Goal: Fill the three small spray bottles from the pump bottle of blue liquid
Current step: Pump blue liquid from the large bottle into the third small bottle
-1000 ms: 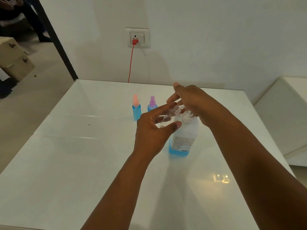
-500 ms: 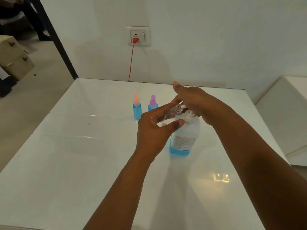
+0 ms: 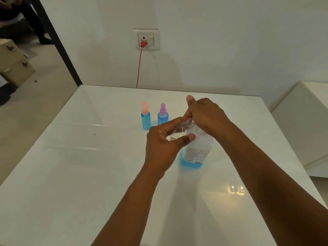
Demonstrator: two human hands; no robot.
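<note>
Both forearms were bare to the bottom frame edge, with no sleeve showing, and neither the left hand (image 3: 162, 148) nor the right hand (image 3: 206, 115) showed a ring, watch or glove.

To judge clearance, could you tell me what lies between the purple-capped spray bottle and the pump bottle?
In the head view, the left hand, holding the clear bottle, sits between the purple-capped spray bottle and pump bottle.

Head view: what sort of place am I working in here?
Probably a plain room in a home or office, not a lab or workshop. A glossy white table stands against a bare white wall with a socket holding a red plug and cord, and wooden boxes sit on the floor to the left.
</note>
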